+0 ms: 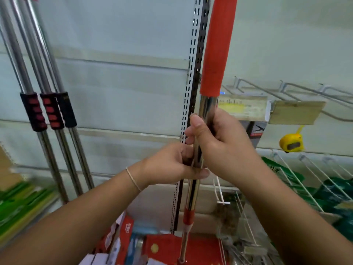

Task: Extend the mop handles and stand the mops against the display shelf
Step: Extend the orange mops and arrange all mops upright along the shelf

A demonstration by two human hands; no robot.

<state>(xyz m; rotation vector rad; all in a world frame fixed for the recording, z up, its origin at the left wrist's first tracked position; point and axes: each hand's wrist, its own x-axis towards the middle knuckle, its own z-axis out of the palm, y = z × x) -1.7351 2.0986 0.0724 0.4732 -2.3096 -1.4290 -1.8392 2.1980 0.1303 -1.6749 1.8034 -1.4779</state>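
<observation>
Three mops (47, 111) already lean on the display shelf (118, 92) at the left, while the left hand (172, 165) and right hand (219, 142) both grip the upright mop handle (207, 104), probably about to pull it longer.

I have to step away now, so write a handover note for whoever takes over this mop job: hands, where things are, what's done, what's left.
Left hand: grips the shiny steel mop pole with the red foam grip, low on the bare metal.
Right hand: grips the same pole just above, below the foam.
The pole is upright in front of the slotted shelf upright.
Done: three steel mop poles with black-and-red grips lean against the shelf at left.
Left: finish extending this handle, if needed, then stand it beside them.
</observation>
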